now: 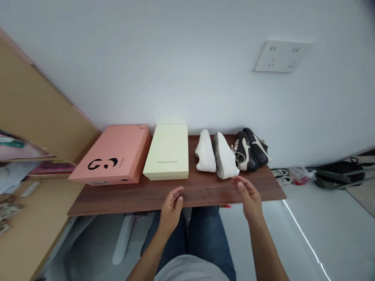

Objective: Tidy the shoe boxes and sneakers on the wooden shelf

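My left hand hovers over the table's front edge, fingers apart and holding nothing, just below the cream shoebox. Near the heel of the right white shoe is my right hand, open and empty; whether a fingertip touches the shoe I cannot tell. That shoe lies tilted on its side, its grey sole facing the left white shoe. A pair of black and cream shoes sits to their right. The pink shoebox lies closed left of the cream one, which is closed too.
Everything stands on a narrow brown wooden table against a white wall with a socket plate. A light wood desk adjoins at left. On the floor at right are other shoes, a plastic bag and a dark bag.
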Demonstrator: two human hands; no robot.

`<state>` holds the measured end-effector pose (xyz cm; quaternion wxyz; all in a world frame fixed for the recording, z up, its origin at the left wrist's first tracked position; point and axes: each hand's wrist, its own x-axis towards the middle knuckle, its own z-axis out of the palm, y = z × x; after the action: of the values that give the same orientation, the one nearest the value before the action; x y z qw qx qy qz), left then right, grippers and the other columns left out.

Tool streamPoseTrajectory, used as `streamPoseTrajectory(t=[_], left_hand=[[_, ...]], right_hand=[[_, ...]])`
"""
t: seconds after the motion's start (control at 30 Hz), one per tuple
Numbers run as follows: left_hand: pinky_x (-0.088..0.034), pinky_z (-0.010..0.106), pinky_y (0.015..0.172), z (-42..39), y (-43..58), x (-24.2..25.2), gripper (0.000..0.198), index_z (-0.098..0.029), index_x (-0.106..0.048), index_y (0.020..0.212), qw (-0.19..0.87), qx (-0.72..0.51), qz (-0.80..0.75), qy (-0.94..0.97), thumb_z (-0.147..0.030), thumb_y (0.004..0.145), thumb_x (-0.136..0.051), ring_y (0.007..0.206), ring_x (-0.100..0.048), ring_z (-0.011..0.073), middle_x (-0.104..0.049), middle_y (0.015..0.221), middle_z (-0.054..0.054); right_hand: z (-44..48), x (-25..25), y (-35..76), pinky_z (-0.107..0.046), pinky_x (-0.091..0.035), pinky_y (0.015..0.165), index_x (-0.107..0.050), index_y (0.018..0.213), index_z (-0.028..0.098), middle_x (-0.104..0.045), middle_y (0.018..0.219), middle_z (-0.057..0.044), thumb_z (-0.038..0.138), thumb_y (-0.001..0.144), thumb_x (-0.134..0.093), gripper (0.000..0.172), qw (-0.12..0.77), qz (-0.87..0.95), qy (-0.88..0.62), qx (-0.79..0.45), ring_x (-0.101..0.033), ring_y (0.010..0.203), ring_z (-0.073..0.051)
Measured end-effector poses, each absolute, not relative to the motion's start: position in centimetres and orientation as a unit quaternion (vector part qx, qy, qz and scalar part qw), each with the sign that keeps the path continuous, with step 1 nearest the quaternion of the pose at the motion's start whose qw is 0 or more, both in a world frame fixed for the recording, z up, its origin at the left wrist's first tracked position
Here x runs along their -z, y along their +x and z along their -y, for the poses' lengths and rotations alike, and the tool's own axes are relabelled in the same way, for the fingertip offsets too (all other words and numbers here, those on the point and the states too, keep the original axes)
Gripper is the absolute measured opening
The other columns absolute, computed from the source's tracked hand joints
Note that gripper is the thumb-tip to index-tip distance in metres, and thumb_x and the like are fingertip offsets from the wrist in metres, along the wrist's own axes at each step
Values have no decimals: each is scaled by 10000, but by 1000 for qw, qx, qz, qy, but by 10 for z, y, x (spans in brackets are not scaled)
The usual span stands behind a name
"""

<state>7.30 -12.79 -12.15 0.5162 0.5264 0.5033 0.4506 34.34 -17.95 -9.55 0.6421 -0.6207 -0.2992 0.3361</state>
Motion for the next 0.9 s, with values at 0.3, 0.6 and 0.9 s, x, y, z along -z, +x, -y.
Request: streamPoseTrajectory(t=[0.3, 0.6, 0.9], left_hand=[[-230, 425, 1187, 84, 161, 135, 693, -248, -410, 1458, 546, -418, -420, 592, -487, 848, -635, 1476, -254, 263, -288, 1592, 119], [-270, 424, 1153, 38, 204, 144, 1000, -153, -312, 1483, 494, -431, -498, 567, -413, 664, -822, 1435, -321, 321, -322, 1550, 212], [-428, 399, 930, 26, 210, 109, 691, -121, -554, 1166, 460, -370, -541, 599, -333, 582, -857, 1079, -605, 327, -655, 1138, 175]], right_hand=[[161, 133, 386, -475, -484, 1015, -611, 1236, 189, -631, 1305, -145, 537, 690, -759, 664, 630, 269, -681, -259, -602, 1187, -295], [124, 147, 392, -468, -421, 1069, -529, 1294, 168, -605, 1318, -146, 442, 538, -851, 866, 605, 312, -652, -333, -577, 1196, -282], [105, 129, 399, -384, -487, 863, -569, 1022, 174, -662, 925, -42, 487, 498, -844, 670, 474, 451, -692, -305, -593, 908, -250]])
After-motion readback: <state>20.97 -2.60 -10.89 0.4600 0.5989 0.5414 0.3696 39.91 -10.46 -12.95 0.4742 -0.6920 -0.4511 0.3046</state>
